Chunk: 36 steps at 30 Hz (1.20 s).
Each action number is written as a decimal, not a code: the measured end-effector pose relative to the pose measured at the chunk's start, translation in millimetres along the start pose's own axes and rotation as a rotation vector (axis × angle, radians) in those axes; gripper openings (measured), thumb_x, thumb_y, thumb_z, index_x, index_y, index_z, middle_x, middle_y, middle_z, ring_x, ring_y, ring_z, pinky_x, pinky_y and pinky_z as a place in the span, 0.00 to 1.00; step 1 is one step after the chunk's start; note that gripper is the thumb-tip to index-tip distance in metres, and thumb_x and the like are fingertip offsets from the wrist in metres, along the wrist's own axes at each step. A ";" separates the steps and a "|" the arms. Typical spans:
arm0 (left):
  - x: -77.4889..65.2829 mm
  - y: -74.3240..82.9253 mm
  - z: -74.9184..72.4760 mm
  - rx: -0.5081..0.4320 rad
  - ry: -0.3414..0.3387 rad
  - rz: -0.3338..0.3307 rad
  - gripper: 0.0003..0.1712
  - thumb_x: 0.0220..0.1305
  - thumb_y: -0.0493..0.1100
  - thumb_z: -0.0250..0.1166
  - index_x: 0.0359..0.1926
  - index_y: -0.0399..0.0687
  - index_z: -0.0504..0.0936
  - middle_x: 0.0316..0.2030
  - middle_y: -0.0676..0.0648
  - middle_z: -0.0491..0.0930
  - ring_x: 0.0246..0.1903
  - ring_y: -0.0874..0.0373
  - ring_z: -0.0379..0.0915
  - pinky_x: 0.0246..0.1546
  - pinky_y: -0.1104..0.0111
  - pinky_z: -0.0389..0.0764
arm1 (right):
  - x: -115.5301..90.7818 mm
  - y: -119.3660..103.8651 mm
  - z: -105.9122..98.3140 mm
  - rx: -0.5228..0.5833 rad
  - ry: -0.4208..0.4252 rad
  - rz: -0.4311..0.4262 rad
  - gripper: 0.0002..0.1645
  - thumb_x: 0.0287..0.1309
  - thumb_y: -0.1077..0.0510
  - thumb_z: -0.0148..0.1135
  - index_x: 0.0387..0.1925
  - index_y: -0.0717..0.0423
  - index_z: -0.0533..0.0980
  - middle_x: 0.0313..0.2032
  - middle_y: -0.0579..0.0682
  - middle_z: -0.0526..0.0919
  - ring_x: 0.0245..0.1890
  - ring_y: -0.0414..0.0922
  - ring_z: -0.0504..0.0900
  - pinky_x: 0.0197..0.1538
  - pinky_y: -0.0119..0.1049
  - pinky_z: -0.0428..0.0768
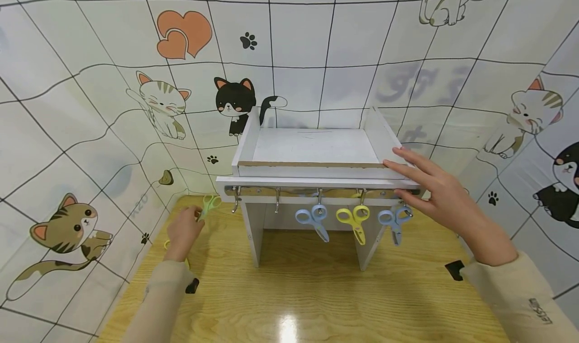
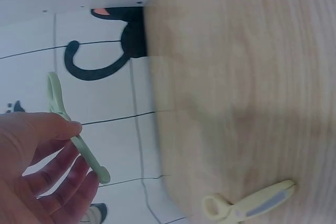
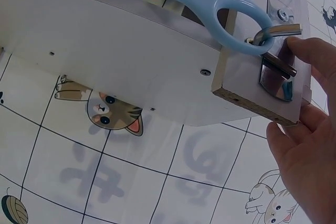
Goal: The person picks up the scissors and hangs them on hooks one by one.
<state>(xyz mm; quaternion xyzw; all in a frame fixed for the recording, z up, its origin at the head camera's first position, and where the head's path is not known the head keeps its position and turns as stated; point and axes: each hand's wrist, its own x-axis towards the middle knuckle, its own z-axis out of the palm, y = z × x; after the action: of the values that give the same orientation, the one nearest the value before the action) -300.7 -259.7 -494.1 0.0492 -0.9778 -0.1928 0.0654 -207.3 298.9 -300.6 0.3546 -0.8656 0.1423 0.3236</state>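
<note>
Between thumb and fingers, my left hand (image 1: pixel 184 232) pinches a pair of light green scissors (image 1: pixel 210 205), held above the table at the left; the left wrist view shows them edge-on. A yellow pair of scissors (image 2: pixel 252 203) lies on the table below, mostly covered by my left wrist in the head view. My right hand (image 1: pixel 441 197) rests its extended, spread fingers on the right end of a white shelf (image 1: pixel 312 171). From the shelf's front hooks hang blue scissors (image 1: pixel 313 221), yellow scissors (image 1: pixel 354 220) and another blue pair of scissors (image 1: pixel 395 221) near my right hand.
Two bare hooks, a left hook (image 1: pixel 235 200) and a second hook (image 1: pixel 277 200), are on the rail's left side. The shelf stands on side panels on a wood-grain table (image 1: pixel 298 293). A cat-printed wall covering (image 1: pixel 312 41) encloses the back and sides.
</note>
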 end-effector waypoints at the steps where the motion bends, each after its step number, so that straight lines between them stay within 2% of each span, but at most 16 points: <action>1: -0.4 2.0 -3.2 -0.004 0.010 0.006 0.19 0.64 0.40 0.63 0.56 0.41 0.79 0.50 0.39 0.81 0.39 0.46 0.81 0.25 0.60 0.78 | 0.1 -0.2 -0.2 -0.001 0.001 -0.002 0.30 0.69 0.41 0.57 0.67 0.47 0.73 0.70 0.56 0.70 0.74 0.36 0.62 0.32 0.28 0.66; 8: -3.6 14.9 -25.2 -0.016 0.103 0.067 0.20 0.62 0.40 0.63 0.55 0.40 0.80 0.50 0.39 0.81 0.41 0.46 0.81 0.33 0.56 0.82 | 0.2 -0.5 -0.2 0.003 0.004 -0.006 0.30 0.70 0.38 0.54 0.67 0.47 0.74 0.70 0.56 0.70 0.73 0.35 0.63 0.30 0.27 0.65; 13: -9.2 22.3 -39.2 -0.035 0.128 0.089 0.21 0.63 0.40 0.63 0.57 0.41 0.79 0.49 0.39 0.80 0.41 0.46 0.80 0.31 0.55 0.81 | -0.7 -0.6 -0.2 0.001 0.002 0.004 0.29 0.69 0.42 0.58 0.67 0.47 0.74 0.70 0.56 0.70 0.69 0.35 0.67 0.28 0.25 0.65; 16: -13.4 26.1 -48.1 -0.028 0.166 0.108 0.20 0.65 0.41 0.64 0.56 0.41 0.79 0.48 0.39 0.80 0.41 0.45 0.81 0.30 0.54 0.81 | -0.7 -1.1 -0.1 -0.007 0.000 0.002 0.29 0.68 0.45 0.61 0.67 0.47 0.74 0.70 0.56 0.70 0.61 0.38 0.76 0.27 0.24 0.67; 18: -16.0 28.5 -54.0 -0.033 0.200 0.120 0.19 0.65 0.40 0.64 0.56 0.41 0.79 0.47 0.39 0.80 0.41 0.44 0.82 0.29 0.54 0.82 | -0.6 -1.6 -0.2 -0.012 -0.001 0.003 0.29 0.67 0.47 0.63 0.67 0.47 0.74 0.70 0.56 0.70 0.57 0.42 0.78 0.28 0.24 0.67; 25: -24.5 38.9 -75.7 -0.063 0.317 0.135 0.18 0.65 0.40 0.65 0.55 0.42 0.79 0.46 0.40 0.79 0.40 0.44 0.83 0.21 0.62 0.78 | -0.5 -2.5 -0.6 -0.017 -0.012 0.015 0.32 0.62 0.53 0.68 0.67 0.46 0.73 0.71 0.55 0.69 0.61 0.43 0.75 0.29 0.25 0.66; 29: -31.0 48.6 -89.3 -0.086 0.382 0.164 0.18 0.65 0.40 0.65 0.55 0.42 0.79 0.47 0.39 0.79 0.41 0.43 0.82 0.22 0.58 0.79 | 0.0 -2.2 -0.3 -0.009 -0.002 0.003 0.31 0.62 0.53 0.68 0.67 0.47 0.74 0.70 0.56 0.70 0.50 0.45 0.80 0.27 0.23 0.68; 32: -35.4 56.6 -97.7 -0.090 0.415 0.193 0.18 0.65 0.40 0.65 0.55 0.42 0.79 0.48 0.39 0.78 0.42 0.43 0.82 0.24 0.55 0.80 | -0.2 -2.3 -0.5 -0.002 0.002 0.004 0.32 0.61 0.54 0.69 0.67 0.48 0.74 0.70 0.56 0.70 0.46 0.44 0.80 0.26 0.23 0.68; 36: -40.5 66.2 -106.9 -0.081 0.464 0.221 0.17 0.65 0.39 0.66 0.55 0.42 0.79 0.46 0.40 0.79 0.41 0.43 0.82 0.25 0.53 0.80 | -0.6 -3.0 -0.8 -0.007 -0.006 0.020 0.36 0.56 0.59 0.72 0.67 0.47 0.73 0.70 0.56 0.69 0.52 0.48 0.79 0.27 0.23 0.66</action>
<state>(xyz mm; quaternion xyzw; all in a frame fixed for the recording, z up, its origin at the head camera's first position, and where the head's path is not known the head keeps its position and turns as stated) -249.7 -233.5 -375.0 -0.0175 -0.9276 -0.2070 0.3103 -204.4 297.5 -300.4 0.3453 -0.8705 0.1415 0.3208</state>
